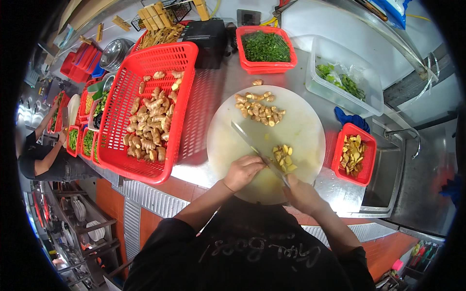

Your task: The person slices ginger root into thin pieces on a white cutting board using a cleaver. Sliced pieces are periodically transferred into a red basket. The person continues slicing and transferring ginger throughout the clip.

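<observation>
On a round white cutting board (pixel 225 142), my right hand (pixel 300 194) grips a kitchen knife (pixel 249 140) by its handle, the blade slanting away to the upper left. My left hand (pixel 244 172) presses near the blade with fingertips bunched together, apparently pinning a small piece of ginger that the fingers mostly hide. Just right of the blade lies a pile of ginger slices (pixel 284 157). Toward the board's far side sit several unpeeled ginger chunks (pixel 260 111). One more ginger piece (pixel 257 82) rests on the steel counter beyond the board.
To the left, a large red plastic basket (pixel 185 87) holds whole ginger. A small red basket (pixel 370 160) of cut ginger stands at right beside the sink (pixel 382 192). Behind are chopped greens in a red basket (pixel 267 69) and a clear plastic bin (pixel 338 96). Another person (pixel 54 160) works far left.
</observation>
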### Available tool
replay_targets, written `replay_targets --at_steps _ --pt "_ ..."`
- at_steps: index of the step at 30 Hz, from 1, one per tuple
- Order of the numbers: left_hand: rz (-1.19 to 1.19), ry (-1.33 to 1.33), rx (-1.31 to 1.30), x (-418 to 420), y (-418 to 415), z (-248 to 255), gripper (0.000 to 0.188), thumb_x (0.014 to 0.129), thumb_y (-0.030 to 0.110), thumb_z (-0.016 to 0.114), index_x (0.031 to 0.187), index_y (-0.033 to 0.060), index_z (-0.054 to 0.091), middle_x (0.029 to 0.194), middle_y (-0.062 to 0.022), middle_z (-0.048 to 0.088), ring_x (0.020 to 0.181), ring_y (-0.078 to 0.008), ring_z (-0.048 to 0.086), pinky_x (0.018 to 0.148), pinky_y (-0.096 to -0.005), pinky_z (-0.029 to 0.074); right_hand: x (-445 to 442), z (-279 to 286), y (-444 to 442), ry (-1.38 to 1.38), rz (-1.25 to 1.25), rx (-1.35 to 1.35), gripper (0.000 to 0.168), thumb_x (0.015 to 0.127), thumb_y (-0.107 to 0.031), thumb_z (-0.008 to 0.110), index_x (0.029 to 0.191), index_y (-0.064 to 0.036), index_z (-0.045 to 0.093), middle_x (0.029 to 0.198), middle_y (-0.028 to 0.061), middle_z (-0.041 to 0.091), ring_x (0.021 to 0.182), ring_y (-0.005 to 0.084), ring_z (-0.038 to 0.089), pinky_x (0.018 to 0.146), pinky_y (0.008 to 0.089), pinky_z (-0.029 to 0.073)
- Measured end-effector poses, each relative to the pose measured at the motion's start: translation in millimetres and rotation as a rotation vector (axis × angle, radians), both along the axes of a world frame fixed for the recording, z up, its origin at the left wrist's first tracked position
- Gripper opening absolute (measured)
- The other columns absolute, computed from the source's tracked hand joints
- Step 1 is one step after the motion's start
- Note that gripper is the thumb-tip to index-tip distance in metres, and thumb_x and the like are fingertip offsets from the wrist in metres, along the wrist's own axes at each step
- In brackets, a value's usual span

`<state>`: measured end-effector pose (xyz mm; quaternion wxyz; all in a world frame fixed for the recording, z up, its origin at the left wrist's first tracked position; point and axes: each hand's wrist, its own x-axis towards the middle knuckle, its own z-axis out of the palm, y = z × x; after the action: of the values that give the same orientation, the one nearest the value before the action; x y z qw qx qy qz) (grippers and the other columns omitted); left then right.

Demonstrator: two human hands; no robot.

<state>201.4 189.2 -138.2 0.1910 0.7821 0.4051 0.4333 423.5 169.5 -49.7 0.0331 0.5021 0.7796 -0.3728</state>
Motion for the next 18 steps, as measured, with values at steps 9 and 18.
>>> replay_targets --at_steps 9,18 --pt "-0.01 -0.016 0.002 -3 0 -7 0.018 0.07 0.0 0.067 0.086 0.0078 0.066 0.09 -0.0055 0.064 0.078 -0.0255 0.063 0.066 -0.0338 0.052 -1 -1 6 0.051 -0.021 -0.046 0.026 0.091 -0.019 0.049 0.098 0.002 0.035 0.079 0.0283 0.058 0.077 0.0457 0.058 0.066 0.0508 0.044" --pt "-0.003 -0.032 -0.04 -4 -3 -7 0.012 0.072 0.001 0.067 0.083 0.0064 0.066 0.089 -0.0067 0.063 0.08 -0.0257 0.063 0.067 -0.034 0.052 -1 2 10 0.039 -0.04 -0.126 0.031 0.092 -0.021 0.05 0.102 0.003 0.034 0.074 0.0289 0.058 0.073 0.0459 0.058 0.063 0.0501 0.044"
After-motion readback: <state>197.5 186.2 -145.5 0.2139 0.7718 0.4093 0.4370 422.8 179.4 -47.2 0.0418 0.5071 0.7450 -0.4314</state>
